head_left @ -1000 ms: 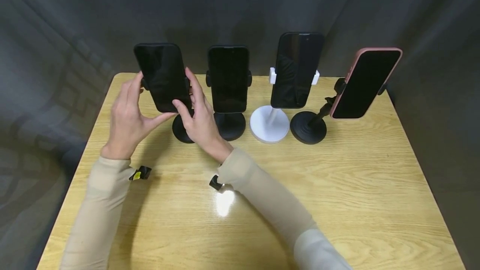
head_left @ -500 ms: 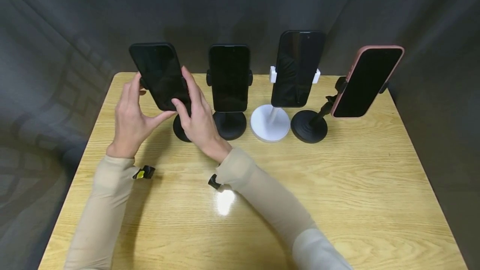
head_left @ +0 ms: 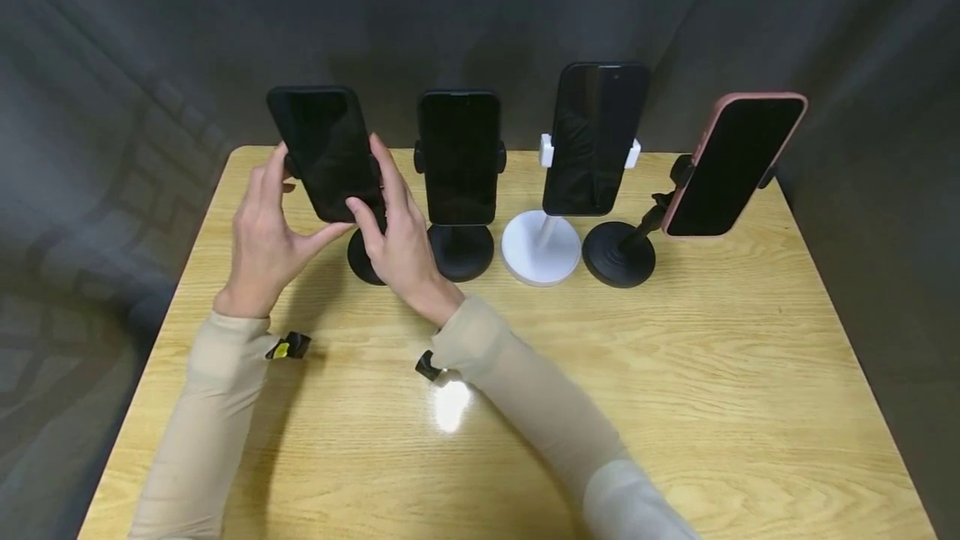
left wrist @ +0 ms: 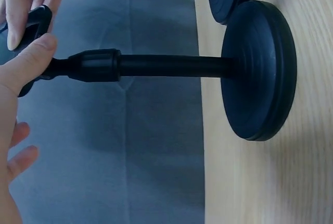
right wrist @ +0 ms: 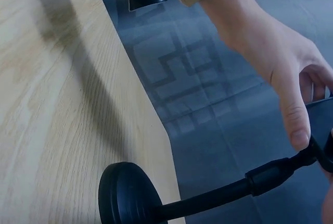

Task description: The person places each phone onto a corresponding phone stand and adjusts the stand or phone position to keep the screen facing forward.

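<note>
At the table's left end, a black phone [head_left: 322, 148] leans tilted in the clamp of a black phone stand [left wrist: 171, 65]. My left hand [head_left: 258, 236] grips it from the left, fingers at the side edge and thumb along the bottom. From the right, my right hand [head_left: 405, 244] holds the opposite edge, its thumb over the lower right corner of the dark screen. The left wrist view shows the stand's pole and round base [left wrist: 255, 73] standing on the table. Seen from the right wrist, the left thumb [right wrist: 294, 114] lies close to the joint under the clamp.
Right of my hands stand a phone in a black stand [head_left: 459, 157], a phone in a white stand [head_left: 540, 248] and a pink-cased phone [head_left: 733, 165] in a black stand. A dark curtain [head_left: 480, 7] hangs behind the wooden table [head_left: 675, 407].
The phone's top swung slightly left, then back right, with both hands staying on it. My left wrist has shifted a little to the right. The other phones stand as before.
</note>
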`<state>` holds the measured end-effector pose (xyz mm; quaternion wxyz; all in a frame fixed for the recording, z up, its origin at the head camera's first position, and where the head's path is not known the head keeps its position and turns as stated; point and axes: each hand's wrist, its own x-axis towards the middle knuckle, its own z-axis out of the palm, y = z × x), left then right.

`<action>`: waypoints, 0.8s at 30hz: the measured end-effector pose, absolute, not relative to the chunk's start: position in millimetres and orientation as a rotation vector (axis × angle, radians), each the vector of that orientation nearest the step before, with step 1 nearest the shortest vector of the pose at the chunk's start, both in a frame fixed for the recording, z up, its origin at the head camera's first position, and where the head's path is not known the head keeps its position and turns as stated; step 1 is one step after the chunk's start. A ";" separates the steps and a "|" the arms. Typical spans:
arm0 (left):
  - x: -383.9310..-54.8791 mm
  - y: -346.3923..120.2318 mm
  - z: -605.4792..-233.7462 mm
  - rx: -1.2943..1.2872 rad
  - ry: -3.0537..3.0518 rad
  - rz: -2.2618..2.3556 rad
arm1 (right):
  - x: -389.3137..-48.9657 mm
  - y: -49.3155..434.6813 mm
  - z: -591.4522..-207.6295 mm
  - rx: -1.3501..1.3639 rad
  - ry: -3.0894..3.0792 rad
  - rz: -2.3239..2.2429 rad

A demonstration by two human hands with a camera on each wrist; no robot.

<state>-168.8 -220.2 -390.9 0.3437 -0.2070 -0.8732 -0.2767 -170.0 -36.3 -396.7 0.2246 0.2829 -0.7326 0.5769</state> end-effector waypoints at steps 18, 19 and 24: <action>-162.0 -216.3 -374.0 -0.580 -2.357 -0.638 | -161.9 -25.1 -403.2 0.749 -2.153 1.694; -161.4 -215.9 -374.2 -0.576 -2.360 -0.639 | -161.3 -24.4 -404.8 0.763 -2.142 1.700; -156.9 -212.6 -374.3 -0.549 -2.364 -0.645 | -157.4 -19.5 -411.5 0.826 -2.113 1.726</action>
